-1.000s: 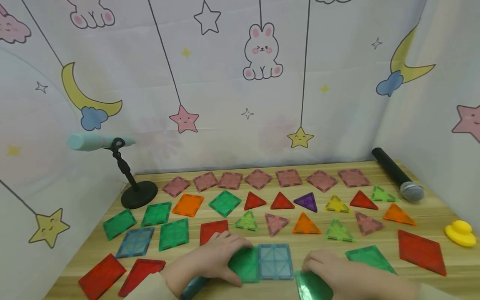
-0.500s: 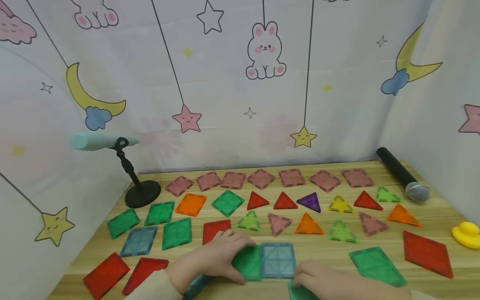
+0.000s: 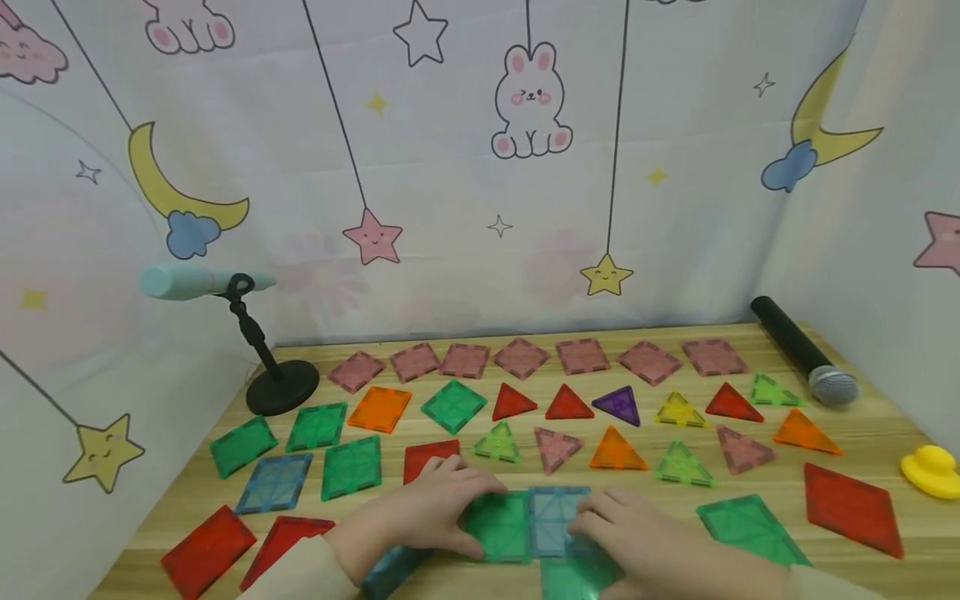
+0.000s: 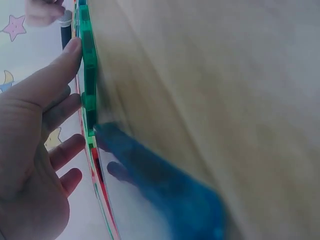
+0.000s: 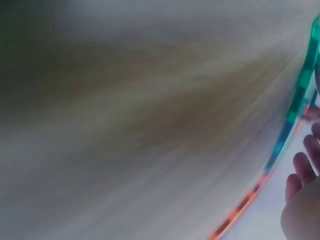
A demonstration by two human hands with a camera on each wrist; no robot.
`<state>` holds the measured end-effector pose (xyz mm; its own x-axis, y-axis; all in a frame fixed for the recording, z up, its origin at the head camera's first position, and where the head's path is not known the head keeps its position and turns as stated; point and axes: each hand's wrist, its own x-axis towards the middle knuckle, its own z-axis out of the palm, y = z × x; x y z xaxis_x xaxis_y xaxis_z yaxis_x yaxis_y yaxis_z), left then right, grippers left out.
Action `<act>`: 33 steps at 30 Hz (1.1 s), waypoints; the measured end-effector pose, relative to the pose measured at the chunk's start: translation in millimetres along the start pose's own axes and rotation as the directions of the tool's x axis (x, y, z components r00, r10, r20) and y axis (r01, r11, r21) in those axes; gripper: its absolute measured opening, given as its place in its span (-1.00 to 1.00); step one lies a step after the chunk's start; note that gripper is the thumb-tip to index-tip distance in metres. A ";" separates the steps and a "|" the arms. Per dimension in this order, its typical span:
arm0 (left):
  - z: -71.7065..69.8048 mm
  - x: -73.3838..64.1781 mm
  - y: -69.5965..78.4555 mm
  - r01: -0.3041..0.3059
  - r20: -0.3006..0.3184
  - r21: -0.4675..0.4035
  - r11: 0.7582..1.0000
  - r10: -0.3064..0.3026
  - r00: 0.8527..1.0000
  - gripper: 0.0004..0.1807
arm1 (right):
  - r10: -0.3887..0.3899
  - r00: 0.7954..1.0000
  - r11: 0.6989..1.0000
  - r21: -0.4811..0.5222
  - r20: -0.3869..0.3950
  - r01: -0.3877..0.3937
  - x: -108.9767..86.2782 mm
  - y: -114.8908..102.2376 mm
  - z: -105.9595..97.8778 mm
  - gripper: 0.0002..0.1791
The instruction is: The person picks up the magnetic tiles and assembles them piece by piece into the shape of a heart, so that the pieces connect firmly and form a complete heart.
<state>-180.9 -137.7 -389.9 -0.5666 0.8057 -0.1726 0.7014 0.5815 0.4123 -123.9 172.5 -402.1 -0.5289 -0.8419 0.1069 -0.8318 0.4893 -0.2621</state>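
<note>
Green tile [image 3: 573, 581], pinched in your half-closed right hand [image 3: 637, 537], has slid left to the near side of the blue square [image 3: 551, 521], making three; your half-open left hand [image 3: 431, 508] holds the green square [image 3: 507, 527].

In the head view the left grip [image 3: 438, 508] lies near six o'clock, fingers gently arched toward two, thumb apart toward four, left forearm [image 3: 367, 533] running back toward eight. The right grip [image 3: 622, 529], near five o'clock, points bent fingers toward ten, right forearm [image 3: 727, 558] stretching toward four.
</note>
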 end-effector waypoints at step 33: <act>-3.0 -1.8 4.4 0.012 -0.005 0.008 1.000 -0.012 1.000 -0.32 | 0.337 0.935 0.941 -0.012 0.109 -0.338 -111.1 66.2 -30.3 -0.19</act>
<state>-178.1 -136.9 -385.1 -0.5773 0.7980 -0.1731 0.6977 0.5922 0.4031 -125.3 305.4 -402.3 -0.7564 -0.6474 -0.0930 -0.6063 0.7474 -0.2715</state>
